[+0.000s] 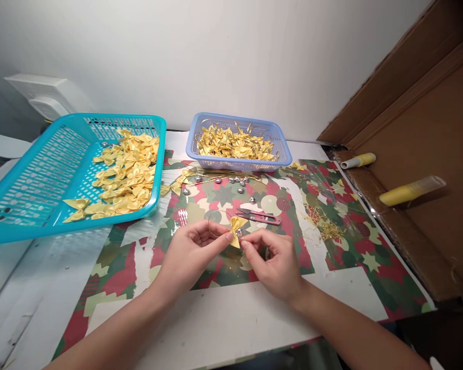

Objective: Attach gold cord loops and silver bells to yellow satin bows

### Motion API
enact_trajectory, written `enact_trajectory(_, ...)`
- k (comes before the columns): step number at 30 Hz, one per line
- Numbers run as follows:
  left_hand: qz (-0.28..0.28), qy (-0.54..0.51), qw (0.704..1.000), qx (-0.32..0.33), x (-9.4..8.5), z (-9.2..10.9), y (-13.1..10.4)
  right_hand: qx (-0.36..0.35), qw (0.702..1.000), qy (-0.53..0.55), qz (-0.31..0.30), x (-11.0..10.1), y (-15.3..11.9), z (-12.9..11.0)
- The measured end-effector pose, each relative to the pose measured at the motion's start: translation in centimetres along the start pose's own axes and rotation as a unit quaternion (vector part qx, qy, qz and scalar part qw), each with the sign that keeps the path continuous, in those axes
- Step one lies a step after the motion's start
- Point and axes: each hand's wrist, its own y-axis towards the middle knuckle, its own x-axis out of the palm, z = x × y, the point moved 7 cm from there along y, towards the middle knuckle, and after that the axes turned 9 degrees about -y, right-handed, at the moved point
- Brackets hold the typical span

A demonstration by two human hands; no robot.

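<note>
Our forearms (142, 313) lay before a yellow ribbon bow (237, 222), left hand (188, 253) pinching it, right hand (276, 263), hold unclear, beside it near a round silver bell (239, 233); fastening seemed underway, needing steadiness next.

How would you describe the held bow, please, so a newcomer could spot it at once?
Find the patterned cover, then the pink snips near its middle. Just this side of them, the left hand pinches a yellow bow beside a small silver ball. Unlike the bows heaped in the turquoise basket, this one is held.
</note>
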Motion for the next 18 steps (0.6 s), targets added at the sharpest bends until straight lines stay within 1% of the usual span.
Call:
enact_trajectory(8, 0.0, -0.046, 0.999, -0.028, 0.13, 0.06, -0.16, -0.003, 1.0, 0.008, 0.003, 0.01, 0.03, 0.07)
enact_trajectory(14, 0.005, -0.068, 0.997, -0.032, 0.07, 0.0, -0.25, 0.003, 1.0, 0.019, 0.004, 0.06, -0.01, 0.15)
enact_trajectory(18, 0.003, -0.066, 0.998, -0.022, 0.13, 0.01, -0.28, 0.021, 0.999, 0.041, 0.0, 0.15, -0.17, 0.25)
